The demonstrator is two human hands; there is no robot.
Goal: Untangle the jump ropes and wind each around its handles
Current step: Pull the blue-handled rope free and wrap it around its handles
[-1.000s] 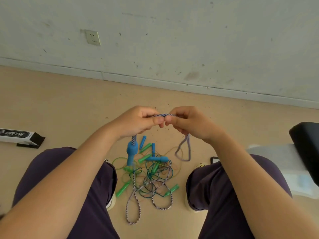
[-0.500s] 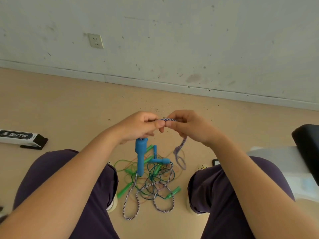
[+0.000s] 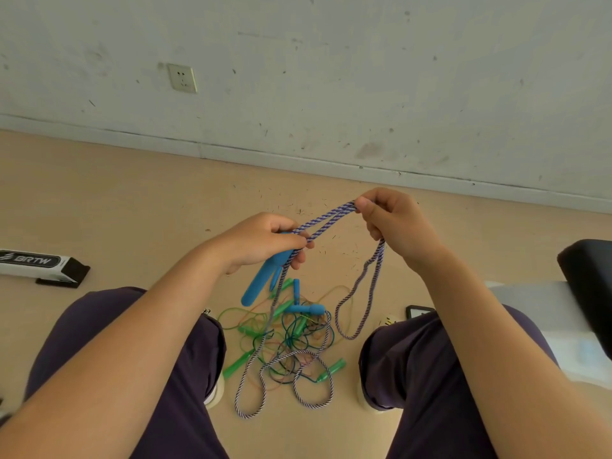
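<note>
**Braided rope partly lifted out; winding not begun**

Left hand (image 3: 265,241): curled round blue handle (image 3: 263,281) together with two strands of the purple-and-white braided rope (image 3: 326,218). Right hand (image 3: 394,223): pinching the same doubled strands at thumb and forefinger, slightly higher and farther from the body than the left. Doubled rope stretched between the hands; one loop hanging below the right hand, clear of the heap.

Below and between the hands, on the floor between the knees: tangled heap (image 3: 291,339) of thin green and orange cords, with the remainder of the braided rope trailing through it and looping out on the near side.

Progress, judged: early. No rope fully freed, none wound on its handles. Braided rope apparently being gathered; far end not yet clear of the heap. Thin ropes untouched.

Count:
- Braided ropes: one.
- Large blue handles: two, one held, second blue handle (image 3: 306,309) lying on the heap.
- Green handles: four or so visible; exact number unclear.
- Thin cords: green and orange at least; number not separable in the tangle.
</note>
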